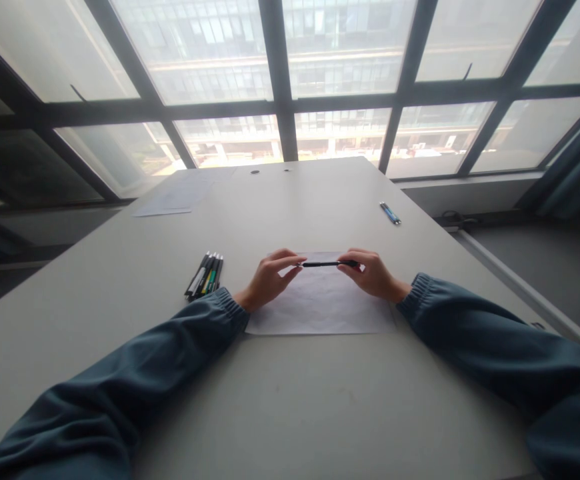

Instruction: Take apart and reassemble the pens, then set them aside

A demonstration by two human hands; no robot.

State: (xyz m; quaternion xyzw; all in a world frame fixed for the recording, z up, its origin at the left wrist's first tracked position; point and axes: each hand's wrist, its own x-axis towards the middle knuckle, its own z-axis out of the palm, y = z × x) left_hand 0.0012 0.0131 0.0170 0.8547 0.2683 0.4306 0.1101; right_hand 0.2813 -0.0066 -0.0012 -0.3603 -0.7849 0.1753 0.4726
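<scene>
**Slim black pen pinched at both ends above the sheet**

The left hand (pixel 269 279) closes its grip on one end of a black pen (pixel 326 264), fingertips pinched around the tip; the right hand (pixel 373 273) pinches the other end the same way. The pen lies level between them, lifted just over a white sheet of paper (pixel 320 307) on the surface (pixel 290 400). It looks light, stiff and smooth, likely to roll or slip if held loosely, so the ends suit a fingertip pinch. A bundle of pens (pixel 205 275) lies near the left sleeve; a blue pen (pixel 390 213) and another sheet (pixel 173 200) lie well apart.
</scene>
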